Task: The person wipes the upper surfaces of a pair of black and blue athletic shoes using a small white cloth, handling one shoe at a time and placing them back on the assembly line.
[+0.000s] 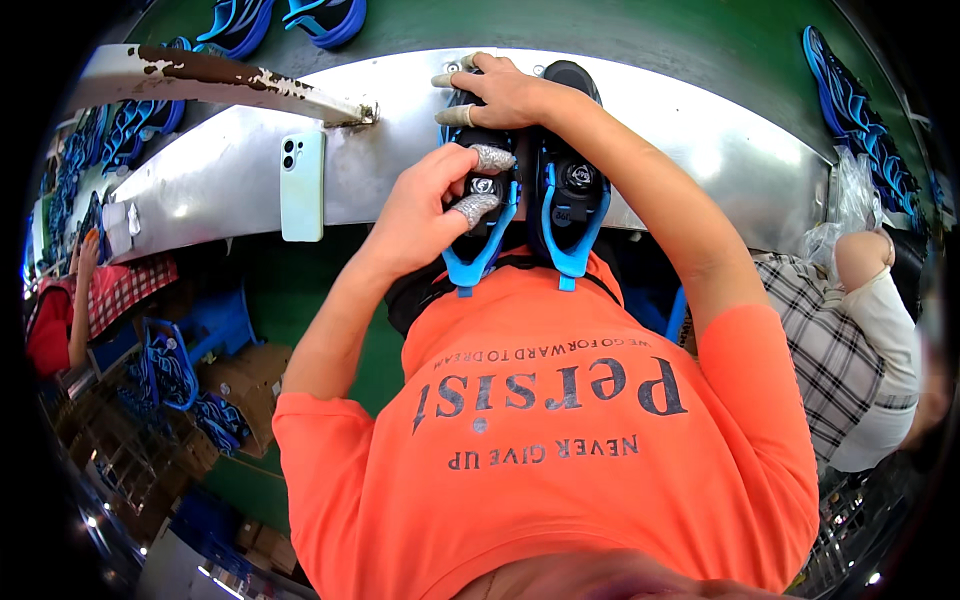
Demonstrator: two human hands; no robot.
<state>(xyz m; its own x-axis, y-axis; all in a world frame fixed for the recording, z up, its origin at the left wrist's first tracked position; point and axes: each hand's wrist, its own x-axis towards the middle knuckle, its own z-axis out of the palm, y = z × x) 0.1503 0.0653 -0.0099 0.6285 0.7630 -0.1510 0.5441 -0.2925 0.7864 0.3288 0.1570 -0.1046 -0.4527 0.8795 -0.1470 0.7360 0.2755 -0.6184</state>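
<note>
A pair of black shoes with bright blue trim lies side by side on the metal bench edge, heels toward me. My left hand (425,205) is closed on the left shoe (478,250). Its thumb and forefinger, wrapped in silver tape, sit on either side of a round dark emblem on that shoe. Across the toe end of the same shoe lies my right hand (508,95), fingers spread, with beige covers on several fingertips. The right shoe (570,225) stands beside it under my right forearm, its toe showing beyond. Part of the left shoe is hidden by my hands.
A pale green phone (303,190) lies on the metal bench (700,150), left of the shoes. A chipped white metal bar (230,80) crosses above the bench. More shoes (858,125) rest on the green surface beyond. People sit at both sides; a cardboard box (245,390) stands lower left.
</note>
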